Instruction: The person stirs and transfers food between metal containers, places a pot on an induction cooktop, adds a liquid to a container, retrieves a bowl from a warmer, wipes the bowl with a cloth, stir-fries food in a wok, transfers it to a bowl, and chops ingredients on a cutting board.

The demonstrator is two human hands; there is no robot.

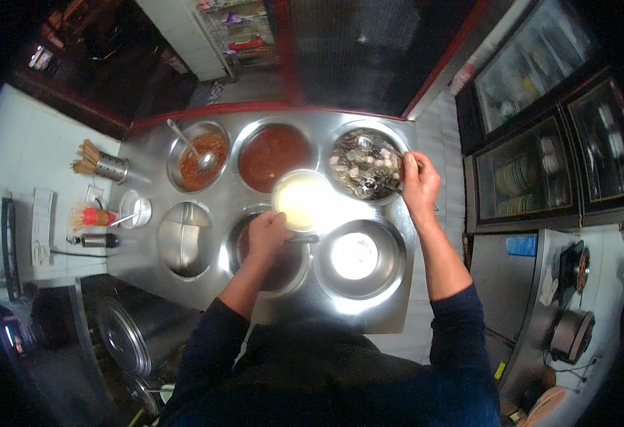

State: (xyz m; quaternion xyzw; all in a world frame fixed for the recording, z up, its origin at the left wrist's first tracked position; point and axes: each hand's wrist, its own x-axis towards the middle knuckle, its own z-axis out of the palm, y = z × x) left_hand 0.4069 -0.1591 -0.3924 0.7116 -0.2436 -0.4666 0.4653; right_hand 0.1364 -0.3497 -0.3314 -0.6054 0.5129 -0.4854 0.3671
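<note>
My left hand grips the near rim of a pale yellow bowl, held above the middle of a stainless steel counter. Glare washes out the bowl's inside, so I cannot tell what it holds. My right hand closes around a ladle handle at the right rim of a round pot of soup. Dark and pale chunks float in that broth, and the metal ladle's head shows among them. Just beyond the bowl sits a pot of red-brown sauce. A pot of dark liquid lies partly under my left forearm.
An empty-looking steel pot stands front right. A ladle rests in a chunky red sauce at back left. Chopsticks fill a perforated holder near a white container. Glass-fronted dish cabinets stand at right.
</note>
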